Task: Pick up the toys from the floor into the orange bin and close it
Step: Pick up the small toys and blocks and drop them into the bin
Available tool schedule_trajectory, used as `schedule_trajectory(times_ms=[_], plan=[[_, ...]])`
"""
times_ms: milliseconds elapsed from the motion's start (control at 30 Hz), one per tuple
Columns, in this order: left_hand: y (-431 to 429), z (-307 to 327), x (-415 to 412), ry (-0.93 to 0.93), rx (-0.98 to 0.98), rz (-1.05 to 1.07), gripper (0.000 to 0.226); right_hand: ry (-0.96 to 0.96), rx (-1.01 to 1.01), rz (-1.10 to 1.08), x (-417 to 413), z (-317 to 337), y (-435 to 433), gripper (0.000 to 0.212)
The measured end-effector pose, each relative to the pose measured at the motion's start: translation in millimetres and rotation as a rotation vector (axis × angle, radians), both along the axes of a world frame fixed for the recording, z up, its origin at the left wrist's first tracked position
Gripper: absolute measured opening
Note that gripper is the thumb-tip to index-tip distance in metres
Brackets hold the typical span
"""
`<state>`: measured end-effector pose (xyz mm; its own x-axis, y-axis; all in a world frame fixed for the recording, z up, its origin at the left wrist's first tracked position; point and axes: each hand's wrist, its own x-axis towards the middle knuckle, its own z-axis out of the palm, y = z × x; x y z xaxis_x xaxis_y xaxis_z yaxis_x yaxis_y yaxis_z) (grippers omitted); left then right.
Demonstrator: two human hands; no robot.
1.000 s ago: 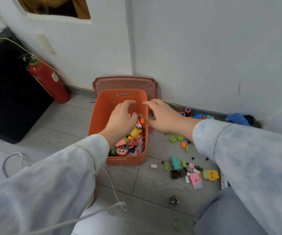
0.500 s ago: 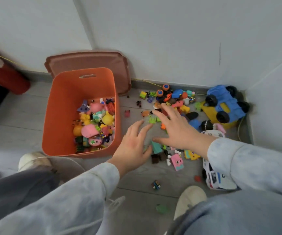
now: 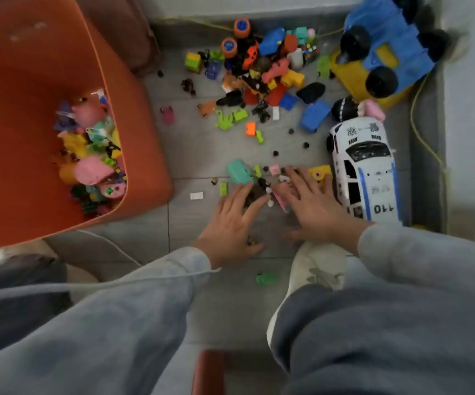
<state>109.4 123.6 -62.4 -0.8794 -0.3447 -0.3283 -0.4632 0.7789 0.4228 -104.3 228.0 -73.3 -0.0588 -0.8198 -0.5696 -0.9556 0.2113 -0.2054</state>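
The orange bin (image 3: 145, 155) stands open at the left with several small toys in its bottom. Its brown lid (image 3: 129, 38) leans on the wall behind it. My left hand (image 3: 230, 223) and my right hand (image 3: 310, 206) rest flat on the floor, fingers spread, either side of a small heap of bricks (image 3: 264, 186). The fingertips touch the bricks; neither hand holds one. A teal toy (image 3: 237, 171) lies just beyond my left fingers, a yellow toy (image 3: 320, 172) beyond my right ones. A big pile of toys (image 3: 264, 75) lies farther back.
A white police car (image 3: 364, 169) lies right of my right hand. A blue and yellow truck (image 3: 384, 49) sits in the far right corner by the wall. My white shoe (image 3: 316, 269) is under my right wrist. A green piece (image 3: 266, 279) lies by it.
My hands left the bin and came down to the floor on the brick heap. The view swung right and dropped much closer to the floor.
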Motion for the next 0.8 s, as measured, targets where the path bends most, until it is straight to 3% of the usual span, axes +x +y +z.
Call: schedule_trajectory(times_ms=[400, 500, 667, 800], plan=[[82, -34, 16, -0.203, -0.066, -0.313, 0.139, 0.07, -0.049, 0.009, 1, -12, 31, 0.118], [91, -45, 17, -0.217, -0.12, -0.326, 0.129, 0.051, -0.009, 0.027, 1, -16, 31, 0.125], [59, -54, 7, -0.092, -0.213, -0.168, 0.101, 0.06, 0.005, 0.033, -3, -18, 31, 0.13], [14, -54, -10, -0.031, -0.362, -0.171, 0.107, 0.041, -0.028, 0.046, -5, -18, 28, 0.133]])
